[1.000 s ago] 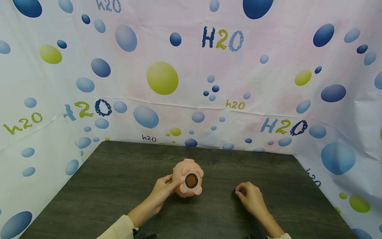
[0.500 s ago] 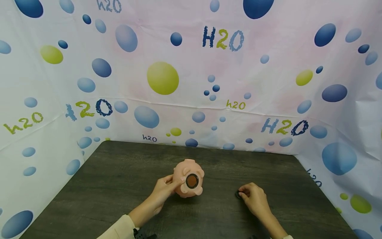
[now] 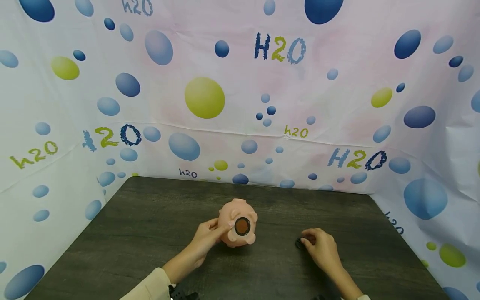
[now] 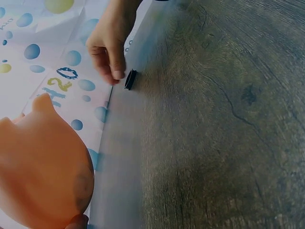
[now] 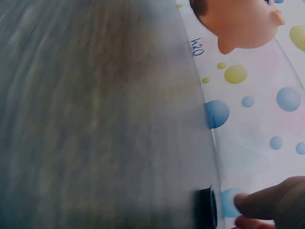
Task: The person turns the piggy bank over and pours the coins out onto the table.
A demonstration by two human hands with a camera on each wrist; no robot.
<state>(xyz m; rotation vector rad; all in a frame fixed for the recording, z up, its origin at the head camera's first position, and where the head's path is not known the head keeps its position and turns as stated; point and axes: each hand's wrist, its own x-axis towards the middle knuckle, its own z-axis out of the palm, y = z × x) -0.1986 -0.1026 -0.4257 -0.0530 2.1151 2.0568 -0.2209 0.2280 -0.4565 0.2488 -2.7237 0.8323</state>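
A pink piggy bank [image 3: 240, 208] is held up over the table in my left hand [image 3: 202, 243], thumb on its underside. The underside faces the head camera and shows a round hole [image 3: 242, 226] with a dark rim and brown inside. To the right, my right hand [image 3: 322, 250] hovers with loosely bent fingers beside a black round cap [image 3: 298, 243] on the table. Both wrist views show a small gap between those fingers and the cap [image 4: 131, 79]. In the right wrist view, thumb and cap [image 5: 208, 208] also stand apart.
A dark wood-grain table [image 3: 168, 208] lies under both hands. White sheeting [image 3: 240, 158] with blue and green dots and H2O lettering closes off the back and sides.
My right fingers have shifted the black cap slightly to the right and then let go of it. The left hand holds the piggy bank almost still.
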